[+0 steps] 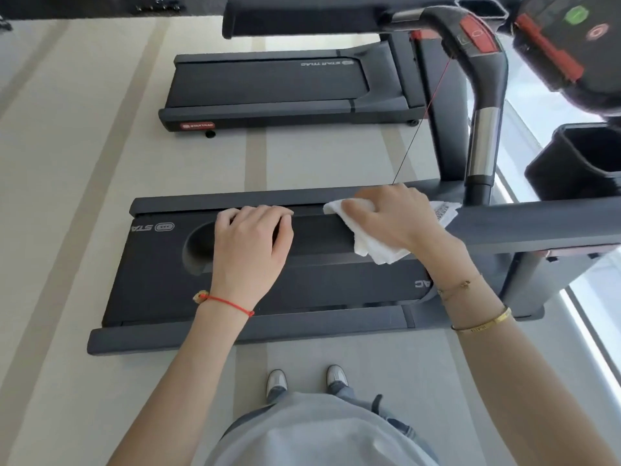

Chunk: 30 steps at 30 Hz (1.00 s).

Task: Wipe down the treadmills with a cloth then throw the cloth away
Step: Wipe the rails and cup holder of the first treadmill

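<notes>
The near treadmill (158, 284) lies crosswise in front of me, its dark belt below my hands. Its near handrail (322, 235) runs from the right edge toward the left. My left hand (250, 240) is curled over the end of that handrail, gripping it. My right hand (391, 216) presses a white cloth (373, 248) onto the same rail, just right of my left hand. The cloth drapes over the rail, and a printed label sticks out behind my knuckles. A second treadmill (268, 85) stands parallel behind the first.
The console (571, 45) with red and green buttons and a black cup holder (584, 156) are at the upper right. A red safety cord (437, 85) hangs from the curved upright. Bright windows line the right side. My shoes (307, 381) stand on pale striped floor.
</notes>
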Each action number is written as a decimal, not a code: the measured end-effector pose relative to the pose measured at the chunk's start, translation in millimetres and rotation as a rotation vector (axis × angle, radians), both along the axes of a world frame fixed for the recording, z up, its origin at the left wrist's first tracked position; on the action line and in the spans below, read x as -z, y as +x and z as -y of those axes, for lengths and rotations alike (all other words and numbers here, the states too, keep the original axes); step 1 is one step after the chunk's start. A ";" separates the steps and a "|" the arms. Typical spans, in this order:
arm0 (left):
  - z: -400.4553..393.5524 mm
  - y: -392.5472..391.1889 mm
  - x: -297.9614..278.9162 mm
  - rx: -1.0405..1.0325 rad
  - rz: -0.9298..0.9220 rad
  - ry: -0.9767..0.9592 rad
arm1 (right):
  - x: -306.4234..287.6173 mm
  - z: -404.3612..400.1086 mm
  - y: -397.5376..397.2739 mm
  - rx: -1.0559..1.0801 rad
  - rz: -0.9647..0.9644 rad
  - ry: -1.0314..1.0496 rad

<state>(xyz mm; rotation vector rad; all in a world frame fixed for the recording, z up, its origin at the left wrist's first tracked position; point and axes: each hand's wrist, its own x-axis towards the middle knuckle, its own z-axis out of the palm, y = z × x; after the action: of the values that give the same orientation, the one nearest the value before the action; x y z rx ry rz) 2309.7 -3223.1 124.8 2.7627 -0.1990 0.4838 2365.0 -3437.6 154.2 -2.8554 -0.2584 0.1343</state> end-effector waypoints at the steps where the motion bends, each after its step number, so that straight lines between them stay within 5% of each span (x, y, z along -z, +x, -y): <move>1: 1.3 0.1 0.5 -0.011 0.010 0.007 | -5.4 -5.0 7.9 -0.071 -0.108 -0.031; 5: 3.9 0.8 2.3 -0.028 0.032 0.034 | -12.2 -8.0 19.5 -0.199 -0.292 0.067; 12: 5.1 2.0 5.2 -0.052 0.057 0.047 | 16.4 32.4 -18.2 -0.361 0.286 0.198; 25: -8.7 -1.8 5.5 -0.061 0.049 -0.019 | 29.7 29.0 -29.8 -0.402 0.457 0.073; 30: -35.4 -12.7 12.0 -0.148 0.064 -0.083 | 22.3 -32.1 -24.6 -0.410 0.422 0.058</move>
<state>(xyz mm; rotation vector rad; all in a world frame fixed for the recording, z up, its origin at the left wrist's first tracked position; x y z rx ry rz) 2297.0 -3187.7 112.8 2.6944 0.0104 0.6041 2340.4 -3405.5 131.9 -2.7048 -0.9119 -0.3947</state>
